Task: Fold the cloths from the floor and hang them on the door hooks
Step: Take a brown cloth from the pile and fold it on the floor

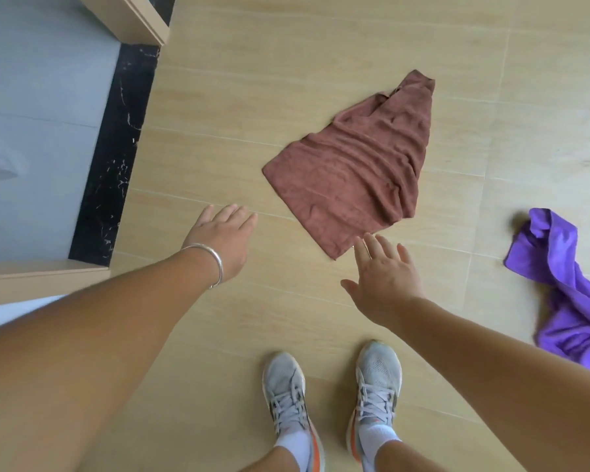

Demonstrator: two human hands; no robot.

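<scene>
Brown cloth (355,165) lying rumpled on the tan floor (218,97); purple cloth (566,301) crumpled well to its right. Both arms extended downward: right hand (385,284) just short of the brown cloth's near corner, left hand (218,241) beside it, fingers spread, holding nothing.

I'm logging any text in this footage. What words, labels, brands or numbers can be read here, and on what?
None can be read.
Brown cloth: no tag or print visible.
Purple cloth: none visible.
Grey shoes: dark side marking, too small and blurred to read.
</scene>
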